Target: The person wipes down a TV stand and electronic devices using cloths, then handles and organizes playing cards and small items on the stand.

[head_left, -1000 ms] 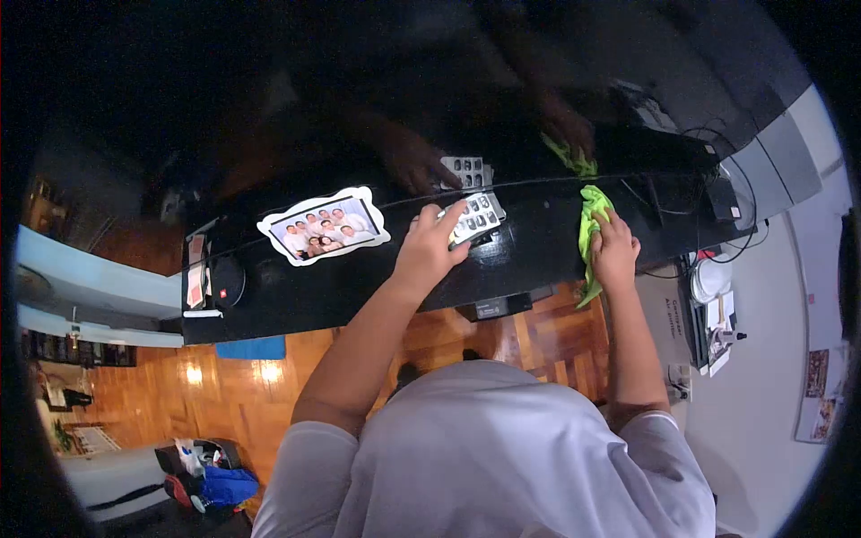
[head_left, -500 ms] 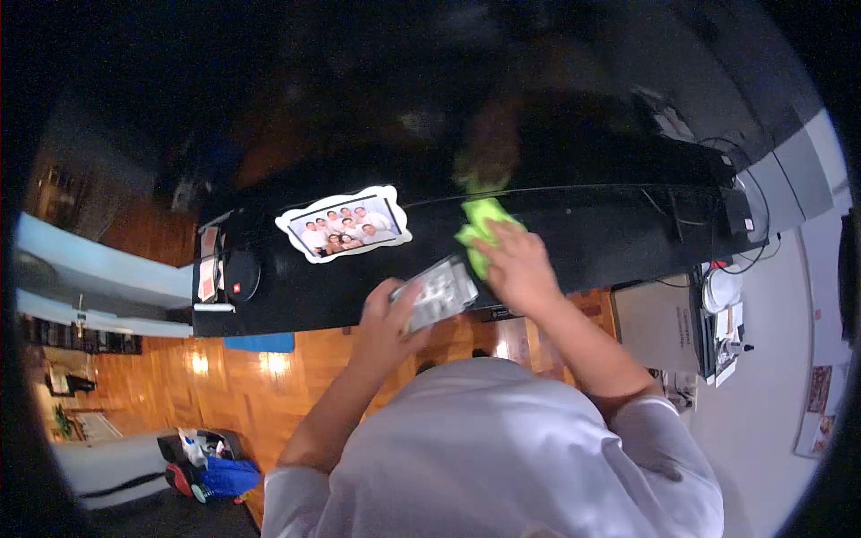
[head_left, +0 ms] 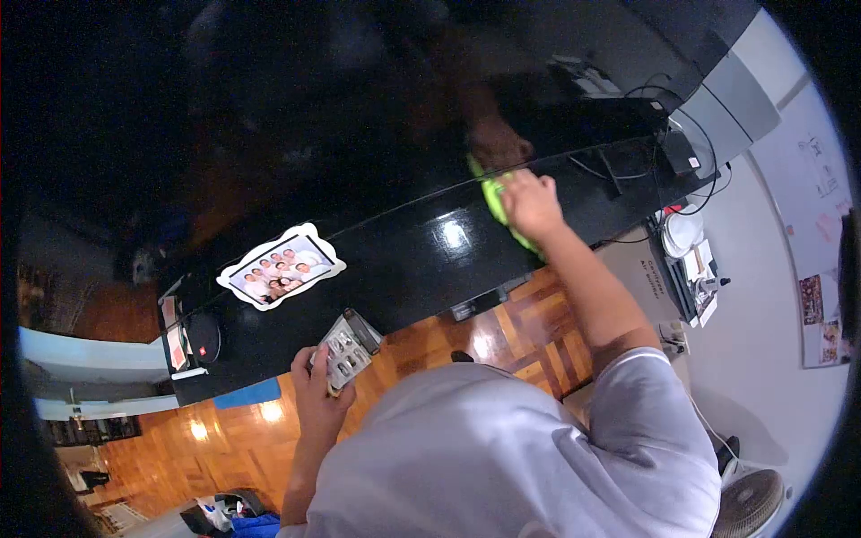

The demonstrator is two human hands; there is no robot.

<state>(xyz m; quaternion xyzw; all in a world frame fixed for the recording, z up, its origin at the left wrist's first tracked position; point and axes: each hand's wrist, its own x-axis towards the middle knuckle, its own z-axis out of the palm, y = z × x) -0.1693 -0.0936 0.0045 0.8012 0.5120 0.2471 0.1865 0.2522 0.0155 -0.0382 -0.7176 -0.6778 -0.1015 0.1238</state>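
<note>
My left hand [head_left: 318, 393] is closed around the edge of a small, flat silver-grey item [head_left: 346, 357] with rows of small shiny shapes and a darker strip along one side. It is held by the front edge of a glossy black shelf [head_left: 404, 251]; its exact kind is unclear. My right hand [head_left: 535, 211] presses a bright green cloth [head_left: 495, 199] down on the shelf top, close to the back panel, where both are mirrored. A white wavy-edged photo frame [head_left: 282, 267] showing a group of people lies on the shelf to the left.
At the shelf's left end are a round black device [head_left: 204, 339] and some papers [head_left: 175, 336]. Black cables [head_left: 619, 175] and a small black box [head_left: 682, 152] occupy the right end. A standing fan [head_left: 752, 504] is at the lower right, over wooden flooring [head_left: 421, 368].
My right hand has slid the green cloth to the right along the shelf. My left hand, with the silver-grey item, has moved left and lower. The whole view has turned.
</note>
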